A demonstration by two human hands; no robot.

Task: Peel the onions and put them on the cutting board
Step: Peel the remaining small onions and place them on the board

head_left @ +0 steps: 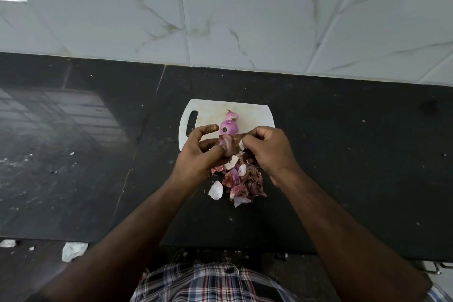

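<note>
- The left hand (196, 154) cradles a partly skinned onion (226, 146) with its fingers curled round it, the forefinger lifted clear; this looks like a steadying grip, so the bulb cannot turn while the skin is pulled
- The cutting board (255, 111) lies on the dark counter (343, 154) just beyond the hands, handle slot to the left; two peeled onions (229, 127) sit on it one behind the other, near enough to drop the next beside them
- Below the hands a heap of peels (241, 184) lies on the counter in front of the board, apparently kept off it so only clean bulbs land there
- The right hand (267, 149) has its fingers bent tight, pinching brown skin at the onion's right side, seemingly to strip it away; this third onion is held in the air, not yet on the board
</note>
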